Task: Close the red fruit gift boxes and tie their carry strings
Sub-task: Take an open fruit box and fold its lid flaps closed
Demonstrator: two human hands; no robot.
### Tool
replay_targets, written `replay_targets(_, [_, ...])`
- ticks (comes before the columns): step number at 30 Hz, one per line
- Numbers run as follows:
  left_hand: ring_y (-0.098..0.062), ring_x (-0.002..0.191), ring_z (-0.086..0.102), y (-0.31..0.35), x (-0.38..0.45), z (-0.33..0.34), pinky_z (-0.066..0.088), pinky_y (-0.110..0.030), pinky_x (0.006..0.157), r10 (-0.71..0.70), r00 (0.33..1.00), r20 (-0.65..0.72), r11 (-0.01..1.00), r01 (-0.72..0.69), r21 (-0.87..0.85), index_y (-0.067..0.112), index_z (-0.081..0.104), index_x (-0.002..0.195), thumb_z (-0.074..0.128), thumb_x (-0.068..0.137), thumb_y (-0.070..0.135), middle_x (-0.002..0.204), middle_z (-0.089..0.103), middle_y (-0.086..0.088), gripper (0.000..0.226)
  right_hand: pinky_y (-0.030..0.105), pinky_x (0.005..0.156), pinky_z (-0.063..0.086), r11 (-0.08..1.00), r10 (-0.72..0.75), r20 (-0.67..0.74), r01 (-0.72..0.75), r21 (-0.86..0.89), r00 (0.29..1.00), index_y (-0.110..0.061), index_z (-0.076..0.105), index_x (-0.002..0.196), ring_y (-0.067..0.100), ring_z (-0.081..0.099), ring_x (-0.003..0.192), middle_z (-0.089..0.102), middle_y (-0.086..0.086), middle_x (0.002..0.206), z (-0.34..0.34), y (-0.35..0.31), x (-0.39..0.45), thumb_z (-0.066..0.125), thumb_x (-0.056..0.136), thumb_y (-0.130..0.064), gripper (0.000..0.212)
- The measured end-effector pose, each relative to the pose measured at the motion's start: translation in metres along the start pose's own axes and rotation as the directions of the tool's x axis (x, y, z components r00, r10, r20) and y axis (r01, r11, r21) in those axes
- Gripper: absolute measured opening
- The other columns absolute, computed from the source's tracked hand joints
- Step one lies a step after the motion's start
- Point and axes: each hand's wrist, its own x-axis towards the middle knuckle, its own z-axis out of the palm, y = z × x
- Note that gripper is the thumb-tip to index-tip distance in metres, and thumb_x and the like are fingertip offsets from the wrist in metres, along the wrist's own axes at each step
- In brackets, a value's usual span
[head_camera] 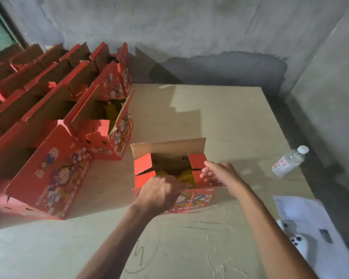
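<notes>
A red fruit gift box (195,199) stands open in the middle of the table, its far brown flap (167,147) upright and its small red side flaps half folded in. Fruit in yellow foam netting (186,175) shows inside. My left hand (159,195) lies over the box's near top edge, fingers reaching into the opening. My right hand (220,174) touches the right side flaps (197,164) with loosely bent fingers. A red carry string (186,208) hangs in a loop down the box's front face.
Rows of open red gift boxes (54,174) fill the table's left side back to the wall. A plastic water bottle (290,161) lies at the right edge. White paper and a white phone (302,245) lie at the near right. Concrete walls (189,27) close the back and right.
</notes>
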Motion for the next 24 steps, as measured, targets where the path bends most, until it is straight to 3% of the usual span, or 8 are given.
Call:
replay_targets(5, [-0.025,0.056,0.061,0.01,0.016,0.01,0.047,-0.033,0.04,0.083,0.996,0.032,0.996,-0.082,-0.032,0.025,0.078,0.11,0.073,0.091,0.014,0.069,0.065,-0.002,0.022,0.023,0.057,0.059,0.997,-0.008,-0.099,0.015,0.072,0.995,-0.008,0.077,0.095,0.014,0.074,0.065,0.079,0.005,0.083,-0.023,0.015,-0.02,0.063,0.097,-0.037,0.032])
replay_targets(11, [-0.024,0.054,0.056,0.021,0.017,0.023,0.039,-0.028,0.04,0.104,0.994,0.039,0.995,-0.104,-0.005,0.03,0.077,0.103,0.067,0.095,0.021,0.067,0.062,0.001,0.015,0.025,0.056,0.057,0.983,0.028,-0.183,0.007,0.185,0.983,-0.003,0.076,0.095,0.014,0.069,0.059,0.079,0.009,0.081,-0.035,0.039,-0.032,0.063,0.098,-0.027,0.027])
replay_targets(13, [-0.026,0.069,0.063,0.021,0.013,0.025,0.048,-0.035,0.051,0.002,0.994,0.105,1.0,-0.002,0.001,0.03,0.074,0.105,0.052,0.101,0.033,0.08,0.068,0.003,0.023,0.024,0.053,0.055,0.976,0.019,-0.185,0.022,0.216,0.983,-0.006,0.075,0.096,0.014,0.07,0.059,0.079,0.008,0.084,-0.034,0.041,-0.033,0.063,0.098,-0.026,0.024])
replay_targets(15, [-0.02,0.082,0.067,0.024,0.014,0.02,0.053,-0.036,0.065,-0.114,0.975,0.193,0.985,0.136,-0.106,0.032,0.072,0.108,0.048,0.1,0.044,0.095,0.074,0.008,0.028,0.025,0.052,0.056,0.958,-0.038,-0.216,0.097,0.271,0.976,-0.005,0.075,0.098,0.017,0.071,0.061,0.079,0.008,0.086,-0.033,0.039,-0.032,0.064,0.097,-0.023,0.021])
replay_targets(18, [-0.01,0.068,0.059,0.022,0.023,0.007,0.05,-0.033,0.064,-0.226,0.922,0.316,0.843,0.348,-0.411,0.021,0.072,0.093,0.049,0.097,0.056,0.08,0.069,0.01,0.041,0.032,0.066,0.063,0.881,-0.155,-0.295,0.267,0.39,0.943,-0.003,0.075,0.098,0.021,0.074,0.076,0.078,0.013,0.091,-0.034,0.034,-0.024,0.07,0.096,-0.02,0.018])
replay_targets(21, [-0.016,0.063,0.051,-0.01,0.027,-0.001,0.041,-0.035,0.061,-0.414,0.875,0.251,0.695,0.481,-0.534,0.014,0.073,0.09,0.052,0.104,0.045,0.069,0.06,0.005,0.04,0.024,0.076,0.06,0.877,-0.37,-0.329,0.444,0.185,0.869,-0.01,0.077,0.1,0.015,0.074,0.091,0.079,0.002,0.096,-0.038,0.041,-0.013,0.072,0.095,-0.022,0.013])
replay_targets(23, [-0.024,0.073,0.057,-0.041,0.026,0.0,0.047,-0.038,0.071,-0.532,0.821,0.208,0.678,0.56,-0.477,0.008,0.075,0.093,0.055,0.105,0.027,0.08,0.068,-0.008,0.03,0.019,0.083,0.055,0.825,-0.564,-0.269,0.526,-0.204,0.781,-0.018,0.079,0.103,0.009,0.071,0.1,0.078,-0.008,0.104,-0.041,0.05,-0.008,0.072,0.096,-0.028,0.015])
replay_targets(24, [-0.022,0.08,0.06,-0.055,0.023,0.004,0.048,-0.038,0.077,-0.57,0.797,0.198,0.684,0.594,-0.423,0.008,0.075,0.096,0.057,0.104,0.021,0.089,0.071,-0.009,0.025,0.021,0.089,0.053,0.741,-0.648,-0.201,0.545,-0.393,0.735,-0.02,0.08,0.105,0.008,0.068,0.107,0.076,-0.011,0.112,-0.042,0.056,-0.006,0.072,0.096,-0.03,0.016])
